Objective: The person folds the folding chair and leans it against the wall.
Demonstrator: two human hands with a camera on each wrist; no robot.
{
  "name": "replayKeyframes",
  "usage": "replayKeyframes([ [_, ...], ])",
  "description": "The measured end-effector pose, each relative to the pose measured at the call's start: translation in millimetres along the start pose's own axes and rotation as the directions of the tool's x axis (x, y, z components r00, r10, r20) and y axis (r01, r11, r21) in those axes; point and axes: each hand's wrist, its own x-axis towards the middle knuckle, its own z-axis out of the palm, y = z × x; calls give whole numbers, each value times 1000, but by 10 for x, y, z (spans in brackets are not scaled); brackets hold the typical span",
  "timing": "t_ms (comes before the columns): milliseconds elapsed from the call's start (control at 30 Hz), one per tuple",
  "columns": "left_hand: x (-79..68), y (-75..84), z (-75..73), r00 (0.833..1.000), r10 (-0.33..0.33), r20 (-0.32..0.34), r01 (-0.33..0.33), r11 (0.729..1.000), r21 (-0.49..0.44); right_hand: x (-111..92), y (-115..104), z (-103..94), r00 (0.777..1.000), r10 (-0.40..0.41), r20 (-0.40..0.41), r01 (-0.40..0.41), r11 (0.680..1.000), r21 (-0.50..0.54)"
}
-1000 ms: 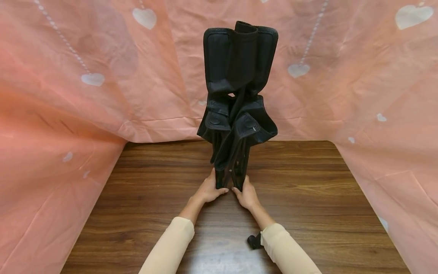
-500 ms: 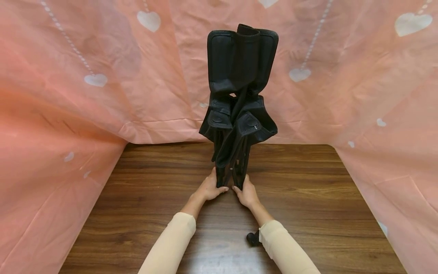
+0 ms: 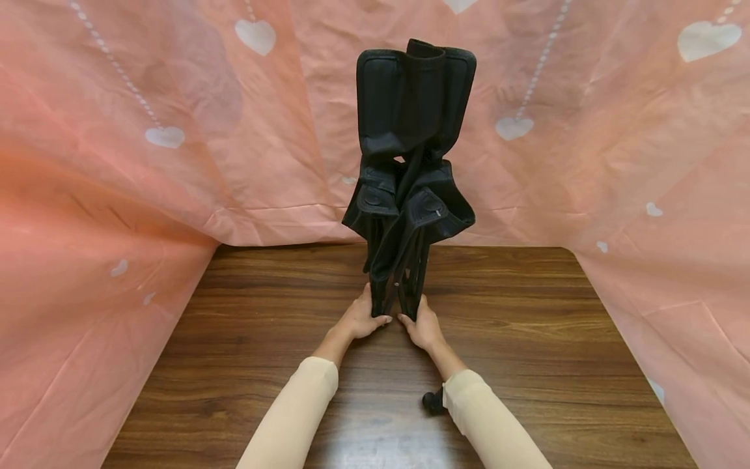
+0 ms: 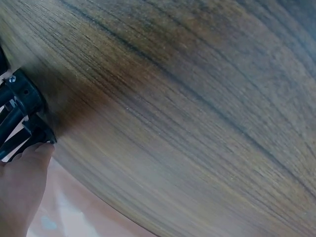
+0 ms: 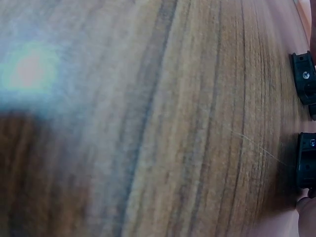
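Note:
A folded black camp chair [image 3: 418, 104] stands upright in the head view, its fabric bunched around the frame. Low on its left legs, my left hand [image 3: 356, 320] grips the frame with the thumb across the front. My right hand [image 3: 426, 329] holds the right legs the same way, and a narrow gap separates the two thumbs. The left wrist view has the black leg ends [image 4: 27, 98] at its left edge, beside the left hand [image 4: 27, 182]. Black plastic feet [image 5: 305, 79] with screws show at the right edge of the right wrist view. The far fingers are hidden behind the legs.
Beneath the chair lies a brown wood-grain table [image 3: 263, 312]. Pink cloth [image 3: 281, 130] with white hearts hangs behind it and along both sides. Close to the right sleeve is a small black device [image 3: 433, 402].
Both hands and the chair's lower legs have shifted slightly upward in the head view, away from the body. The hold on the legs looks the same.

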Motion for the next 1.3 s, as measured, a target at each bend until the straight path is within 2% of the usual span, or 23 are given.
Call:
replayKeyframes([
  [267, 63, 10, -46, 1000, 1, 7, -2, 1000, 18, 85, 20, 5, 1000, 6, -4, -6, 1000, -15],
  [467, 88, 1, -52, 1000, -23, 20, 22, 999, 44, 124, 24, 7, 1000, 17, -6, -17, 1000, -26],
  [733, 174, 4, -45, 1000, 6, -5, -6, 1000, 21, 192, 46, -2, 999, 37, 7, -37, 999, -33],
  [967, 181, 5, -50, 1000, -31, 3, 31, 997, 65, 213, 36, 14, 999, 40, 7, -40, 998, -45],
  [1300, 155, 45, -41, 999, 28, -22, -27, 998, 57, 162, -5, 10, 998, 55, -15, -55, 997, -58],
])
